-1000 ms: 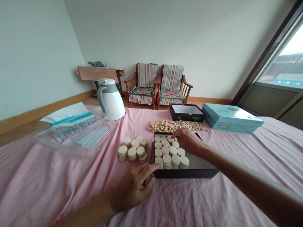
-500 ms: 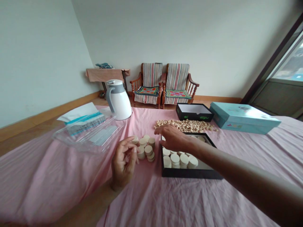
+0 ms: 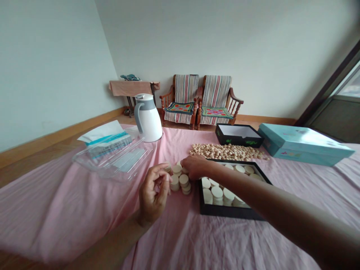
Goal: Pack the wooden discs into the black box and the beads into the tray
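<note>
Several short stacks of pale round discs (image 3: 174, 182) stand on the pink cloth between my hands. My left hand (image 3: 153, 193) is beside their left side, palm turned inward, fingers loosely curled and apart, with nothing visible in it. Over the rear right stack, my right hand (image 3: 195, 167) has its fingers bent down and closed around discs. Its fingertips are mostly hidden. To the right lies a black-rimmed shallow box (image 3: 233, 212) holding rows of stacked discs. My right forearm crosses above this box and covers part of it.
Behind the box spreads a pile of small beige nut-like pieces (image 3: 227, 151). Further back are a black box (image 3: 239, 139) and a light-blue box (image 3: 305, 144). At the left stand a white jug (image 3: 150, 122) and clear plastic packaging (image 3: 123, 163). Two chairs (image 3: 185, 93) are beyond.
My right hand has moved left from above the black-rimmed box to the loose stacks, and its fingers have closed there. My left hand keeps its pose beside the discs. The view has shifted slightly left.
</note>
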{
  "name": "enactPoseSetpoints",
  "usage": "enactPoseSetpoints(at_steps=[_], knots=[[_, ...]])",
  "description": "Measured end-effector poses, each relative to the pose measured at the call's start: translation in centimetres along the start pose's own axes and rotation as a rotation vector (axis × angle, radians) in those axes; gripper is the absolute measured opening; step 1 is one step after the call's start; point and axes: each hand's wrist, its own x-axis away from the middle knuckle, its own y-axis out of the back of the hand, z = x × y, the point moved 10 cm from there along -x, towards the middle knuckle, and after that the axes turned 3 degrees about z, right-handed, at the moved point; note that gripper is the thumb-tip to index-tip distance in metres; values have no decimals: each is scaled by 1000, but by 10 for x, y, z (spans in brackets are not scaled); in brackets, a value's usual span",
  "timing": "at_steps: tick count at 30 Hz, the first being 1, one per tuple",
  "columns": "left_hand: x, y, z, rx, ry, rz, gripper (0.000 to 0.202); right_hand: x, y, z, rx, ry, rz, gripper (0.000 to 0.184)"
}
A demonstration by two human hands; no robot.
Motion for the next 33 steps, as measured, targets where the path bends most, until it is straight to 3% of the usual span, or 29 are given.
enactPoseSetpoints(at_steps=[13,17,20,24,28,33], knots=[[0,-4,3,-3,13,30,23,-8,-9,8,61,73,18,42],[0,-2,2,-11,14,15,24,-3,3,6,54,89,-60,37],[0,-2,2,-1,16,17,24,15,27,-7,34,103,-203,30],[-1,-4,1,33,23,18,23,64,45,-36,-13,138,-300,21],[-1,-8,-1,-1,-2,52,23,121,24,-75,-53,49,-287,17],[-1,-11,4,-76,17,64,25,165,-33,-110,-124,-183,-144,20]])
